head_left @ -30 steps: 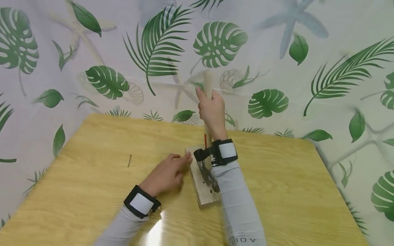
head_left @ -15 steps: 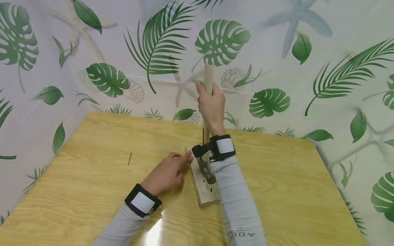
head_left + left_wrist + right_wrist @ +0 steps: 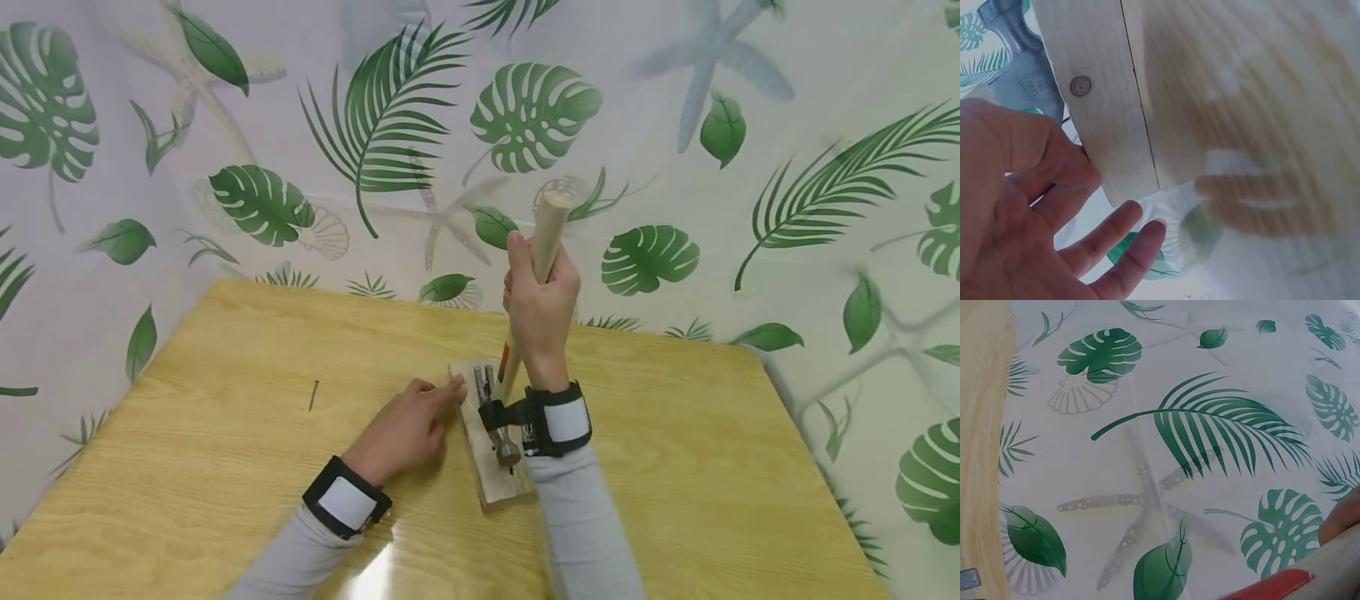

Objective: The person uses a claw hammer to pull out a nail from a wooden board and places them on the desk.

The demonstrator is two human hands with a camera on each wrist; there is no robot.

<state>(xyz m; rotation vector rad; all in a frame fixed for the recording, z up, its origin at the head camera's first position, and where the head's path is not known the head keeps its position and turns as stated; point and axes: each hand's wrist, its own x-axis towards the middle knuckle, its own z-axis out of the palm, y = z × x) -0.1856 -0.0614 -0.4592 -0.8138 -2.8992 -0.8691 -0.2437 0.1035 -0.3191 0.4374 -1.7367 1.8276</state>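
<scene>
We see a broad, yellow, wood-grained tabletop (image 3: 675, 467) with rounded far corners. Behind it and along both sides, we see a smooth, whitish wall covering (image 3: 648, 171) with faint creases. Its print shows us dark-green feathery palm fronds (image 3: 378, 125), split-lobed green monstera leaves (image 3: 534, 117), pale blue and beige starfish (image 3: 708, 50) and outlined fan-shaped shells (image 3: 327, 229). Near us, a bright white streak of reflected light (image 3: 375, 573) gleams on the tabletop.

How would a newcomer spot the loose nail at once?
Find the yellow wooden table, then the left hand touching the board. Left of that hand lies a thin, dark nail. Unlike the hammer in the right hand, it lies untouched, well apart from the board.
</scene>
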